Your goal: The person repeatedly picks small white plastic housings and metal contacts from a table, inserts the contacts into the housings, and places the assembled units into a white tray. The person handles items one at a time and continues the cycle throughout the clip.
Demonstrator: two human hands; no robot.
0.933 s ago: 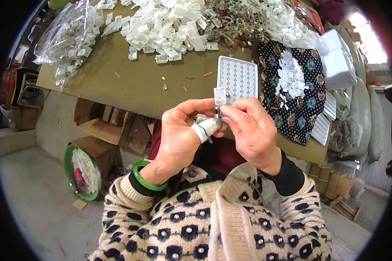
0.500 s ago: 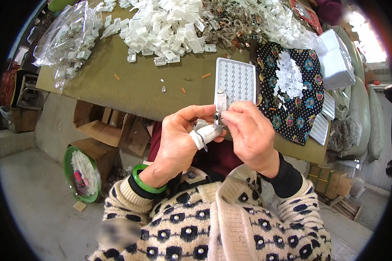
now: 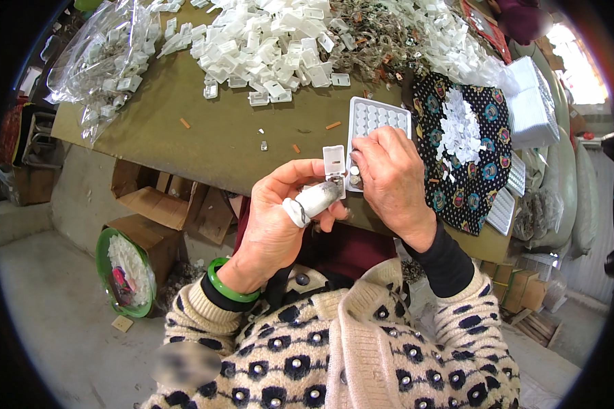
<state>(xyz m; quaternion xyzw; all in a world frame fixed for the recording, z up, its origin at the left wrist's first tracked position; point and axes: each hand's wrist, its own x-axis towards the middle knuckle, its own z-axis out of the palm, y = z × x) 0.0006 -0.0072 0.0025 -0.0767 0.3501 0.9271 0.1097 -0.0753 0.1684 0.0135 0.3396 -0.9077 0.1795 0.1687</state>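
My left hand (image 3: pixel 269 215) is closed on a small white plastic case (image 3: pixel 334 161), whose flat lid stands up open above the fingers. White wrapping (image 3: pixel 314 203), grey at its tip and tied with a dark band, covers the thumb. Over the near part of the white tray (image 3: pixel 352 129), which has rows of round cups, is my right hand (image 3: pixel 392 187). Its fingers are bent together, and whatever they hold is hidden beneath them. Beside those fingers, a small round silvery piece (image 3: pixel 354 178) sits at the tray's near left corner.
Heaps of clear-white plastic cases (image 3: pixel 266 54) and brownish metal parts (image 3: pixel 382 41) cover the table's far side. White slips (image 3: pixel 460 126) lie on a dark patterned cloth (image 3: pixel 433 184) at right, by stacked trays (image 3: pixel 532 102). A clear bag (image 3: pixel 102 61) of parts lies far left.
My right hand has left the case and moved right to the tray. My left hand, still gripping the case, has shifted slightly left, and the open lid shows more fully.
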